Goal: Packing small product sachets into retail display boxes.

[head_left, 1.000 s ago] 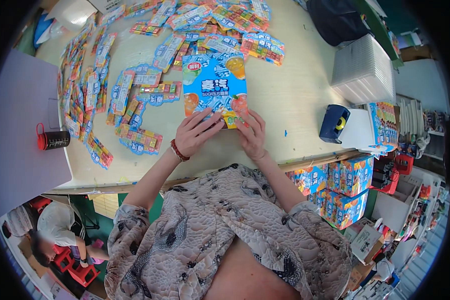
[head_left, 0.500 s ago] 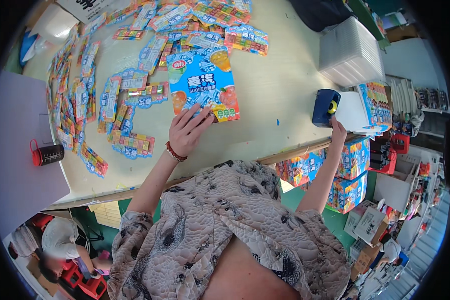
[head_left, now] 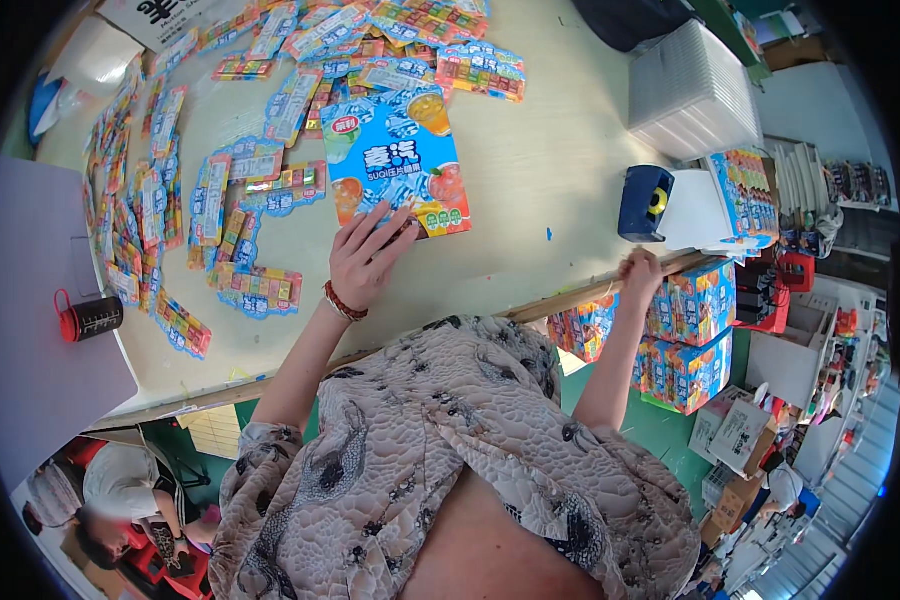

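Note:
A flat blue carton (head_left: 400, 160) with pictures of drinks and fruit lies on the table in front of me. My left hand (head_left: 362, 268) rests on its lower edge, fingers stretched out and slightly apart, a red bracelet at the wrist. At the table's front edge on the right, my right hand (head_left: 641, 272) is closed, thumb and fingers pinched together. Whatever is in that pinch, if anything, is too small to make out. Just beyond it stands a dark blue tape dispenser (head_left: 642, 205) with a yellow core; hand and dispenser are apart.
Colourful blister packs (head_left: 260, 290) spread over the table's left and far side. A stack of clear plastic trays (head_left: 692, 95) stands at the far right. Printed cartons (head_left: 685, 370) are piled below the table edge. A black bottle with a red lid (head_left: 92, 318) is at the left.
My right hand has drawn back from the tape dispenser toward me, and its fingers have closed in. The left hand stays on the carton. The whole view has shifted slightly.

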{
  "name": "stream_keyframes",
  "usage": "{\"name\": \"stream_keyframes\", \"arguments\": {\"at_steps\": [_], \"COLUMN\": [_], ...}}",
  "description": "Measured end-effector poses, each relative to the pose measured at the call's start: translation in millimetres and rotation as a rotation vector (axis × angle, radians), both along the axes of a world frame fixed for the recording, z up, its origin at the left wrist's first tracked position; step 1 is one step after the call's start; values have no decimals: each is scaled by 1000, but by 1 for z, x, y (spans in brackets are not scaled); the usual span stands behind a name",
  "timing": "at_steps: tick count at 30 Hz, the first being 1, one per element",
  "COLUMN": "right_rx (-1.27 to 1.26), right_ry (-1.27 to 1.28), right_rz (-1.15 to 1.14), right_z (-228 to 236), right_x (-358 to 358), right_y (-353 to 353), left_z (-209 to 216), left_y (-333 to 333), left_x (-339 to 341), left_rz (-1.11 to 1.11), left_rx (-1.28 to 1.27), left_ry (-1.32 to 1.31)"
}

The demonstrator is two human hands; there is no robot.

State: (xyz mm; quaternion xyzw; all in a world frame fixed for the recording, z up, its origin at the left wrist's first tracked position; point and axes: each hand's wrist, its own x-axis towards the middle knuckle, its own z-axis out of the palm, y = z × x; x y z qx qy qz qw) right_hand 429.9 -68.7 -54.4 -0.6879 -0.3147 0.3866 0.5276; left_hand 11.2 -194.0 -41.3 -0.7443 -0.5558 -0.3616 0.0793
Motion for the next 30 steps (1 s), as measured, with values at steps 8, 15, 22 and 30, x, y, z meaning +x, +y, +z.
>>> {"name": "stream_keyframes", "arguments": {"at_steps": [8,15,22,30], "right_rx": [-110,-222,-218,-111], "right_ry": [292,458,381,450], "right_rz": [545,831,831,894], "right_z": [45,65,48,3], "right_x": [-127,-236,-240,-233], "right_y": [-27,-72,-81,-77], "left_z": [0,5,13,24], "left_y": [0,5,2,7], "left_x": [10,28,20,28], "left_rz": [32,107,55,95], "left_rx": [-26,-148,-153,-238], "left_ry": [-7,-185,151,-29]}}
